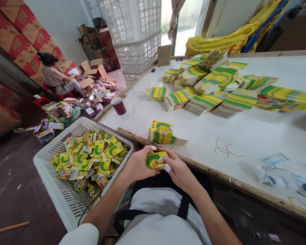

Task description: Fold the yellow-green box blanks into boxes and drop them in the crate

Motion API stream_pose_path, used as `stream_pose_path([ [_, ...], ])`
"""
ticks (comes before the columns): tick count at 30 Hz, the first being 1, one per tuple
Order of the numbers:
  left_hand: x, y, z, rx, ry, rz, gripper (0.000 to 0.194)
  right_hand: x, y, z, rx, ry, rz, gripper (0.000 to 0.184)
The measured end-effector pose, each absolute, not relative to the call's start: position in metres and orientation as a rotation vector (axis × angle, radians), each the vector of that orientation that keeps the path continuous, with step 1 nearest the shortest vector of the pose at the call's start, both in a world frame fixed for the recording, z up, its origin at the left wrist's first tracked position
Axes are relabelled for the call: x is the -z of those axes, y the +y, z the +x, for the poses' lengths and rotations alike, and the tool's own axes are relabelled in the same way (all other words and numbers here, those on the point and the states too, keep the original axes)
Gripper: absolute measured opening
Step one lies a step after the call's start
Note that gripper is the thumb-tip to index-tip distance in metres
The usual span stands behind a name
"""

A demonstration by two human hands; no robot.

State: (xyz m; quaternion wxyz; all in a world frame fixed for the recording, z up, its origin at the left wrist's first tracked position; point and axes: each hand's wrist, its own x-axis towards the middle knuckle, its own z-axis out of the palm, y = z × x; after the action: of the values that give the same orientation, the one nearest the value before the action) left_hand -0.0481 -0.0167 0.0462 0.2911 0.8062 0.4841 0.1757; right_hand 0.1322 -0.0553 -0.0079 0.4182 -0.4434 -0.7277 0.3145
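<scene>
Close to the table's front edge, my left hand (140,162) and my right hand (173,166) both grip one small yellow-green printed box (154,160). White covers wrap some of my fingertips. Just beyond my hands, a short stack of flat printed cartons (162,132) rests on the white table (193,136). To my left stands a white plastic crate (51,183), heaped with yellow-green boxes (98,149) like the one I hold.
Bundles of flat cartons (204,80) cover the table's far side. A dark red mug (118,105) stands at its left edge. Rubber bands (226,148) and tape rolls (277,180) lie to the right. A seated person (57,75) works among scattered boxes at the left.
</scene>
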Motion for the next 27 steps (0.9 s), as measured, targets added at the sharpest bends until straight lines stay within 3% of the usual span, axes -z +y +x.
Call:
stream_pose_path([
  [5,-0.047,-0.013,-0.048,-0.472,1.302,2.174,0.055,0.011,-0.052,0.129,-0.772,-1.769,-1.047,0.017],
  [11,-0.044,-0.010,-0.049,-0.508,1.351,2.198,0.049,0.027,-0.052,0.105,-0.793,-1.510,-1.138,0.054],
  [14,-0.044,-0.001,-0.069,-0.454,1.510,2.215,0.048,0.021,-0.036,0.112,-0.837,-1.500,-1.154,0.064],
  [19,-0.043,0.017,-0.108,-0.565,2.128,2.207,0.069,0.011,0.014,0.142,-0.427,-1.473,-1.490,0.039],
  [24,-0.030,0.010,-0.092,-0.633,1.579,2.110,0.048,0.017,0.042,0.152,-0.294,-1.592,-1.663,0.040],
  [27,-0.020,0.004,-0.071,-0.680,1.397,1.895,0.054,0.012,0.032,0.146,-0.270,-1.548,-1.645,0.046],
])
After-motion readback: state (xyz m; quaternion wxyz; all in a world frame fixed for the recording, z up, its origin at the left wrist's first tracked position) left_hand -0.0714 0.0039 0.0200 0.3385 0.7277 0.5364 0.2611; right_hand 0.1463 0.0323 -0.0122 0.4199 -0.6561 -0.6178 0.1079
